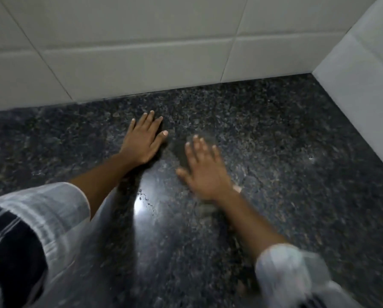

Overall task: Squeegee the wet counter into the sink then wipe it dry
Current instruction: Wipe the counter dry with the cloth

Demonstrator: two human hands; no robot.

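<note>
The dark speckled granite counter [286, 185] fills the view. My left hand [142, 141] lies flat on it near the back wall, fingers apart, holding nothing. My right hand [205, 174], blurred by motion, is spread flat just to the right and closer to me. It presses on what looks like a thin grey cloth [207, 206], whose smeared edges show past the fingertips and behind the wrist. A few water drops [147, 200] glisten beside a bright reflection between my forearms. No squeegee or sink is in view.
White tiled wall [141, 52] runs along the back of the counter. A second white wall [363, 90] closes the right side, forming a corner at the back right. A single drop [311, 157] shines near that wall. My light sleeves cover the lower corners.
</note>
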